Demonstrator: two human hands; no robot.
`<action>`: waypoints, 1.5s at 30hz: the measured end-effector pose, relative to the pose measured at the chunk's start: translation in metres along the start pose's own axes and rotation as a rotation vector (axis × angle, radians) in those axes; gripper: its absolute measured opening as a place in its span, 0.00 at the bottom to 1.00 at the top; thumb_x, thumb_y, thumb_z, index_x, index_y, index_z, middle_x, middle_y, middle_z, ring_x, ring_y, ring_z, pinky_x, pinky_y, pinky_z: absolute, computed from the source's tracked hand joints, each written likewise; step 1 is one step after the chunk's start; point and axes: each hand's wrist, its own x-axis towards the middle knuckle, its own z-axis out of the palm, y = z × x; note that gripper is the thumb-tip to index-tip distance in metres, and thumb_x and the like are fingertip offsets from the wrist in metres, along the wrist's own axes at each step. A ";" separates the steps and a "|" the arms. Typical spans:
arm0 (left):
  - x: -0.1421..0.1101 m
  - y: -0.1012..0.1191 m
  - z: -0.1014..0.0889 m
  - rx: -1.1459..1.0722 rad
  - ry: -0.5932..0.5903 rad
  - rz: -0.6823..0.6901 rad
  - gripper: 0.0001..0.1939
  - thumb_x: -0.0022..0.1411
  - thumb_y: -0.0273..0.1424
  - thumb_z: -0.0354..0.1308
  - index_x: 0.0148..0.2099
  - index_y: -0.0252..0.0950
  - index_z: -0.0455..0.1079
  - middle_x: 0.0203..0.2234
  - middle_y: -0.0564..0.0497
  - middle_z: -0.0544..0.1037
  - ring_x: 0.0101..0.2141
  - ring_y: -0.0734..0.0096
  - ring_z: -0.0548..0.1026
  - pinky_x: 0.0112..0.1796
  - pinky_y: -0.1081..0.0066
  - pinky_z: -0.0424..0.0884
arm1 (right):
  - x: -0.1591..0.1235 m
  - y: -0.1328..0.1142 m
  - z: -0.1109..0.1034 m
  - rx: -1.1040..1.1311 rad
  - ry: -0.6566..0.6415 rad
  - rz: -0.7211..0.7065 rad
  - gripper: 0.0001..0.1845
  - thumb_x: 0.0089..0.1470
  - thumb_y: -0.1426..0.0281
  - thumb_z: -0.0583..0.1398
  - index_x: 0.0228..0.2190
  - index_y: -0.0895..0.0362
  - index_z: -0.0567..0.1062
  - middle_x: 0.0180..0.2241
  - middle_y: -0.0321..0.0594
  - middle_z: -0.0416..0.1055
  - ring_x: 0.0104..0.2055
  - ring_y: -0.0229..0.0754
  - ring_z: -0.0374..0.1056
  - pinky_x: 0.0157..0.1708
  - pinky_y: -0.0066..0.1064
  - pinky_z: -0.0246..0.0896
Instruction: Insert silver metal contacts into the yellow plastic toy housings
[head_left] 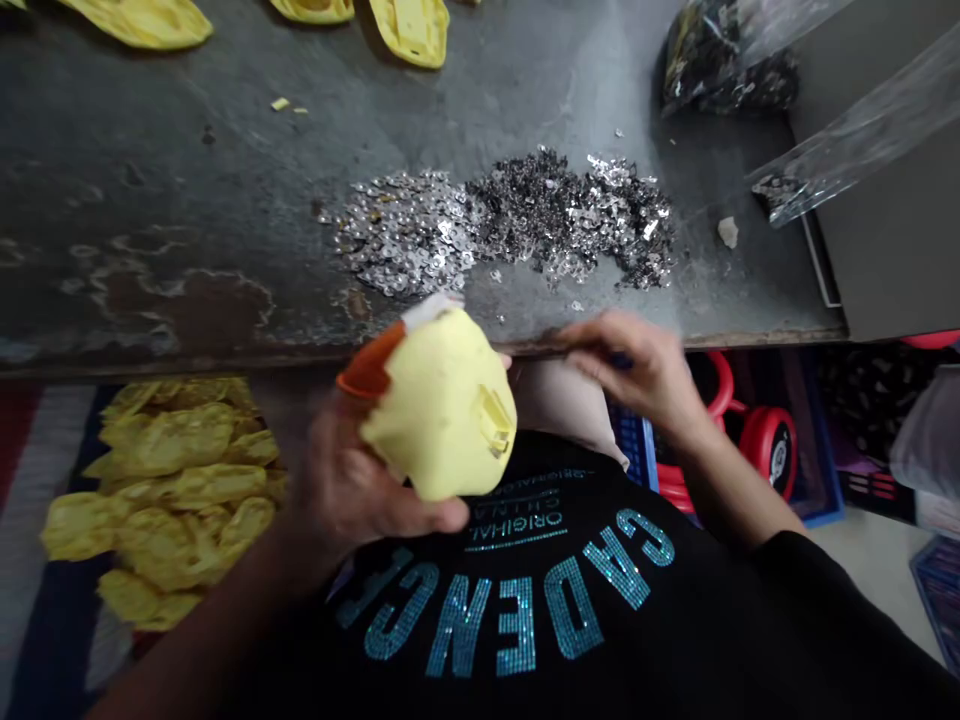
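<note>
- The left hand is closed around the underside of a yellow cup respirator, with the thumb lying across its lower edge and the fingers behind it.
- The respirator sits just in front of the chest, above the lettered black T-shirt. Its long axis tilts from upper left to lower right, and its pale valve faces right.
- An orange strap piece and a white strip stick out at its upper end.
- The left hand holds the respirator, and the right hand is just beside its valve side, apart from it.
- The right hand is at the table edge, right of centre, with its fingers curled and pinched together. A small dark blue item shows at the fingertips, but blur hides whether they grip it.
- 2 heaps of small metal pieces lie beyond the hands: a silver heap and a darker heap, both on the worn steel tabletop.
- A pile of yellow respirator shells lies at lower left on a striped mat.
- More yellow shells lie along the top edge of the frame.
- A dark bag of parts is at upper right.
</note>
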 end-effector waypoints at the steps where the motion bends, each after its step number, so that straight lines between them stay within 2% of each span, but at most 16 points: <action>1: 0.000 -0.001 -0.001 -0.042 0.014 -0.006 0.55 0.48 0.34 0.90 0.76 0.49 0.75 0.65 0.46 0.87 0.62 0.47 0.86 0.57 0.61 0.89 | 0.011 0.003 -0.015 -0.226 0.069 -0.036 0.07 0.73 0.66 0.67 0.44 0.51 0.87 0.42 0.40 0.82 0.47 0.46 0.76 0.52 0.40 0.71; 2: 0.000 -0.002 -0.001 -0.074 0.020 -0.018 0.52 0.52 0.40 0.89 0.76 0.50 0.75 0.65 0.46 0.87 0.62 0.48 0.87 0.56 0.60 0.90 | 0.022 0.007 -0.027 -0.381 0.082 -0.070 0.09 0.74 0.69 0.65 0.44 0.51 0.88 0.42 0.41 0.82 0.48 0.47 0.76 0.52 0.41 0.69; 4: 0.003 -0.004 0.001 -0.127 0.011 -0.052 0.46 0.57 0.50 0.85 0.74 0.49 0.77 0.64 0.45 0.88 0.59 0.48 0.89 0.52 0.59 0.91 | 0.041 0.017 -0.041 -0.542 -0.001 -0.112 0.11 0.73 0.71 0.63 0.44 0.51 0.88 0.42 0.42 0.81 0.46 0.48 0.75 0.50 0.41 0.67; 8: 0.009 -0.009 0.008 -0.159 -0.032 -0.146 0.40 0.58 0.55 0.84 0.68 0.49 0.82 0.62 0.48 0.89 0.57 0.46 0.90 0.56 0.57 0.90 | 0.058 0.031 -0.043 -0.629 -0.158 -0.178 0.11 0.73 0.71 0.62 0.42 0.52 0.86 0.41 0.41 0.80 0.44 0.48 0.72 0.48 0.40 0.63; 10: 0.010 -0.010 0.012 -0.162 -0.043 -0.160 0.39 0.60 0.56 0.83 0.68 0.50 0.83 0.62 0.49 0.89 0.57 0.45 0.90 0.57 0.57 0.90 | 0.057 0.031 -0.041 -0.655 -0.190 -0.199 0.10 0.73 0.71 0.63 0.40 0.52 0.85 0.40 0.41 0.79 0.44 0.48 0.71 0.47 0.41 0.61; 14: 0.011 -0.012 0.020 -0.194 -0.047 -0.140 0.33 0.70 0.56 0.73 0.69 0.46 0.82 0.64 0.47 0.88 0.58 0.48 0.90 0.58 0.59 0.89 | 0.041 0.020 -0.046 -0.686 -0.266 -0.170 0.07 0.71 0.72 0.64 0.38 0.52 0.82 0.38 0.40 0.78 0.43 0.48 0.68 0.46 0.40 0.58; 16: 0.012 -0.014 0.021 -0.175 -0.065 -0.153 0.33 0.69 0.55 0.75 0.69 0.47 0.82 0.64 0.47 0.89 0.59 0.47 0.89 0.59 0.59 0.88 | 0.031 0.014 -0.049 -0.692 -0.291 -0.146 0.05 0.71 0.73 0.65 0.39 0.52 0.80 0.38 0.40 0.78 0.43 0.48 0.68 0.47 0.41 0.57; 19: 0.013 -0.017 0.021 -0.151 -0.111 -0.180 0.36 0.65 0.55 0.78 0.70 0.49 0.81 0.65 0.48 0.88 0.58 0.44 0.90 0.59 0.56 0.88 | 0.017 0.009 -0.051 -0.692 -0.293 -0.126 0.04 0.71 0.72 0.66 0.39 0.52 0.79 0.39 0.40 0.78 0.43 0.48 0.69 0.47 0.40 0.55; 23: 0.013 -0.021 0.025 -0.194 -0.109 -0.211 0.34 0.69 0.55 0.72 0.70 0.47 0.81 0.65 0.46 0.88 0.57 0.45 0.90 0.59 0.56 0.87 | 0.004 0.014 -0.048 -0.726 -0.243 -0.144 0.04 0.72 0.71 0.66 0.41 0.52 0.79 0.39 0.39 0.78 0.43 0.48 0.70 0.45 0.40 0.53; 26: 0.012 -0.019 0.031 -0.251 -0.096 -0.262 0.34 0.71 0.53 0.71 0.73 0.47 0.77 0.64 0.44 0.88 0.58 0.47 0.90 0.60 0.56 0.87 | -0.004 0.022 -0.044 -0.800 -0.160 -0.196 0.04 0.76 0.68 0.64 0.43 0.51 0.80 0.38 0.38 0.78 0.42 0.47 0.70 0.45 0.41 0.53; 28: 0.012 -0.016 0.035 -0.267 -0.071 -0.353 0.38 0.71 0.52 0.72 0.77 0.48 0.72 0.64 0.42 0.88 0.59 0.45 0.89 0.61 0.51 0.86 | -0.010 0.023 -0.041 -0.818 -0.080 -0.226 0.09 0.77 0.67 0.64 0.39 0.51 0.79 0.35 0.36 0.76 0.39 0.46 0.68 0.43 0.41 0.52; 30: 0.014 -0.013 0.039 -0.260 -0.059 -0.454 0.45 0.69 0.56 0.73 0.80 0.49 0.66 0.61 0.39 0.88 0.58 0.41 0.89 0.61 0.45 0.85 | -0.014 0.018 -0.036 -0.712 -0.006 -0.223 0.11 0.76 0.67 0.65 0.36 0.51 0.79 0.33 0.35 0.76 0.36 0.44 0.68 0.42 0.41 0.53; 32: 0.016 -0.013 0.043 -0.250 -0.098 -0.519 0.52 0.65 0.60 0.73 0.82 0.50 0.61 0.60 0.37 0.88 0.57 0.36 0.89 0.60 0.40 0.85 | -0.017 0.006 -0.029 -0.421 0.035 -0.177 0.09 0.73 0.66 0.68 0.37 0.50 0.80 0.33 0.34 0.78 0.35 0.43 0.70 0.39 0.40 0.58; 36: 0.018 -0.018 0.048 -0.236 -0.191 -0.506 0.56 0.64 0.64 0.71 0.84 0.48 0.58 0.62 0.37 0.86 0.62 0.32 0.86 0.57 0.41 0.86 | -0.016 -0.022 -0.014 0.167 0.035 -0.036 0.08 0.72 0.61 0.71 0.39 0.50 0.82 0.35 0.34 0.81 0.34 0.41 0.73 0.37 0.37 0.67; 39: 0.016 -0.020 0.050 -0.259 -0.222 -0.493 0.54 0.66 0.63 0.70 0.84 0.46 0.59 0.66 0.37 0.84 0.64 0.31 0.85 0.57 0.40 0.87 | -0.010 -0.032 -0.007 0.260 -0.012 -0.055 0.09 0.71 0.60 0.72 0.39 0.50 0.85 0.38 0.37 0.82 0.39 0.43 0.76 0.42 0.39 0.73; 45: 0.010 -0.018 0.053 -0.310 -0.222 -0.468 0.46 0.70 0.58 0.71 0.80 0.46 0.66 0.67 0.43 0.85 0.65 0.36 0.85 0.56 0.47 0.88 | -0.006 -0.038 -0.011 0.150 -0.080 -0.127 0.09 0.71 0.58 0.72 0.39 0.49 0.86 0.41 0.39 0.81 0.46 0.46 0.78 0.52 0.46 0.78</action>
